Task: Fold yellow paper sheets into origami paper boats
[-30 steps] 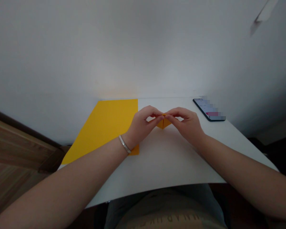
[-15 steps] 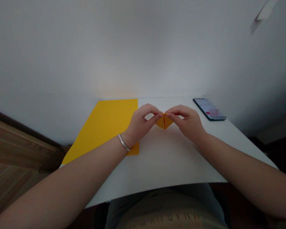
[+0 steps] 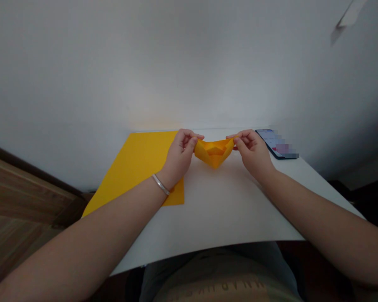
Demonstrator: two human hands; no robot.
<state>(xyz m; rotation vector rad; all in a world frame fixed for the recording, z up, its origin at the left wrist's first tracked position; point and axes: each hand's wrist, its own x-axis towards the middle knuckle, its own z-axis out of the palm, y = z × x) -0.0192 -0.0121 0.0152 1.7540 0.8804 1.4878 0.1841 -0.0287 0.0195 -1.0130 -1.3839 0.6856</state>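
Observation:
Between my hands is a folded orange-yellow paper boat (image 3: 214, 159), its sides spread and a small peak standing in its middle. My left hand (image 3: 182, 153) pinches the left end of it between thumb and fingers. The right end is pinched the same way by my right hand (image 3: 254, 149). The boat's lower point is toward me, just over the white table; whether it touches the top I cannot tell. A silver bracelet (image 3: 161, 184) circles my left wrist.
A yellow sheet of paper (image 3: 132, 163) lies on the left of the white table (image 3: 227, 214), partly under my left arm. At the back right lies a phone (image 3: 275, 142). A pale wall (image 3: 192, 63) rises behind the table. Wooden furniture (image 3: 22, 197) stands at left.
My hands have moved apart, left hand to the left and right hand to the right. The folded paper between them has opened from a compact diamond into a wide boat shape.

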